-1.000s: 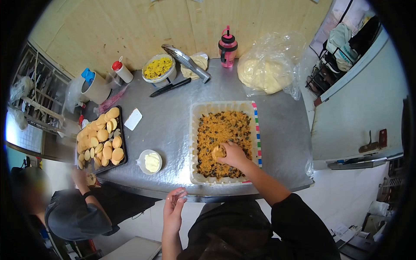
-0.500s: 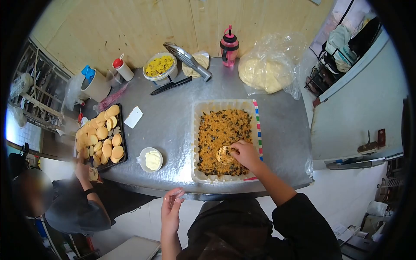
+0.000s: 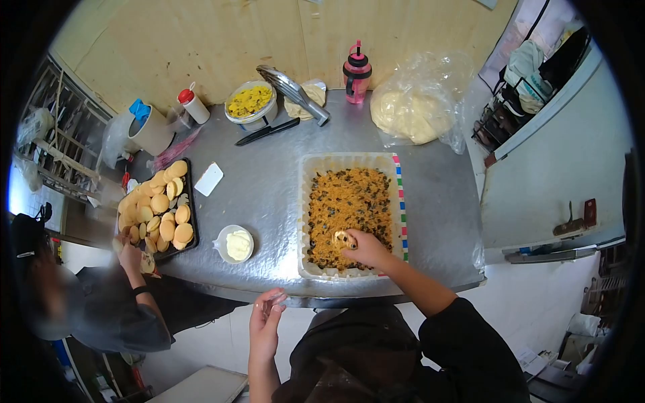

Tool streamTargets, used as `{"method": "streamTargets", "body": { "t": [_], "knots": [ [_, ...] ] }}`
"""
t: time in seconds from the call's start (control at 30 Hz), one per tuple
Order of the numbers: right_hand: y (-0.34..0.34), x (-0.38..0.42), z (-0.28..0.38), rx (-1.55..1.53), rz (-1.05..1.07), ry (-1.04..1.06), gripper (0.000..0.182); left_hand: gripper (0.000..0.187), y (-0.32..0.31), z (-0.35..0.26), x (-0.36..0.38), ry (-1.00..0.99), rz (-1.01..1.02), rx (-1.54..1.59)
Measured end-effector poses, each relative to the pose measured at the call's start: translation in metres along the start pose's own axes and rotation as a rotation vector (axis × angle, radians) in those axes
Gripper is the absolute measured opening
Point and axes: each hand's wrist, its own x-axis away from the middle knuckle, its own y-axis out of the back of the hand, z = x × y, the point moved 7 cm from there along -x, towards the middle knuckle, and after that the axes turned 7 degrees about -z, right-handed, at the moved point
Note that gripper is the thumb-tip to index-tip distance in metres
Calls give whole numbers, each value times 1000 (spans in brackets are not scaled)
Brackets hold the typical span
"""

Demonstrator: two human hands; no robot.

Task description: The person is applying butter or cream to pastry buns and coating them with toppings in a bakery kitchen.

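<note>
My right hand [image 3: 366,249] is closed on a small round cake [image 3: 343,240]. The cake is pale and dotted with dark bits and crumbs, and its far side is hidden by my fingers. Beneath it, loose orange-brown crumbs with dark flakes [image 3: 349,201] fill a translucent white plastic tub [image 3: 304,201]. My left hand [image 3: 267,322] hovers by the table's front edge, palm up, fingers loosely curled and apart from the thumb. A whitish smear shows on its fingertips, and no object is visible in it. A small white bowl of pale cream [image 3: 234,246] stands up and left of that hand.
At left, a person's hand [image 3: 130,258] works beside a black tray [image 3: 193,221] of round cakes. Along the back are a bucket of yellow filling [image 3: 250,104], tongs [image 3: 295,94], a black knife [image 3: 267,131], a pink bottle [image 3: 357,75] and bagged dough [image 3: 413,114].
My right hand has lifted the cake slightly off the crumbs and turned it, moving a little left and toward me. My left hand has barely moved.
</note>
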Motion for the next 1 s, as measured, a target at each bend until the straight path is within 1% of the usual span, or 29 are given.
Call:
{"method": "streamTargets", "body": {
  "t": [0.1, 0.13, 0.23, 0.27, 0.37, 0.47, 0.57, 0.63, 0.67, 0.7, 0.77, 0.83, 0.87, 0.9, 0.97, 1.0],
  "knots": [
    [14, -12, -2, -359, -14, 29, 64, 33, 4, 0, 1, -7, -5, 7],
    [21, -17, -9, -173, 28, -63, 55, 33, 5, 1, 2, -6, -8, 7],
    [63, -32, -10, 135, -345, 99, 54, 33, 8, 3, 2, -12, -5, 1],
    [71, -41, -14, 58, -361, 46, 54, 33, 9, 6, 2, -9, -4, 7],
    [66, -84, -4, 296, -404, 176, 56, 32, 8, 12, 2, 6, 5, 1],
    [50, -108, 35, 481, -184, 92, 64, 31, 4, 12, 3, 38, 13, -30],
    [26, -113, 46, 733, 96, 36, 65, 30, 3, 17, -1, 56, -5, -15],
    [22, -117, 36, 720, 91, 70, 63, 30, -1, 28, -8, 69, 2, 18],
    [20, -119, 29, 717, 86, 87, 62, 30, -11, 33, -20, 25, 44, -90],
    [21, -121, 19, 641, 77, 74, 61, 30, -25, 38, -37, -18, 88, -199],
    [28, -129, 4, 491, 51, 55, 59, 33, -70, 29, -77, -228, 160, -435],
    [33, -121, 8, 353, 32, 86, 59, 41, -113, 42, -128, -384, 226, -624],
    [35, -114, 9, 285, 23, 102, 59, 45, -123, 66, -156, -361, 213, -703],
    [33, -108, 11, 256, 110, 133, 61, 48, -133, 89, -183, -338, 199, -783],
    [25, -85, 11, 190, 290, 183, 65, 52, -140, 125, -219, -232, 129, -855],
    [31, -75, 9, 243, 188, 200, 67, 55, -144, 129, -227, -179, 95, -892]
  ]
}}
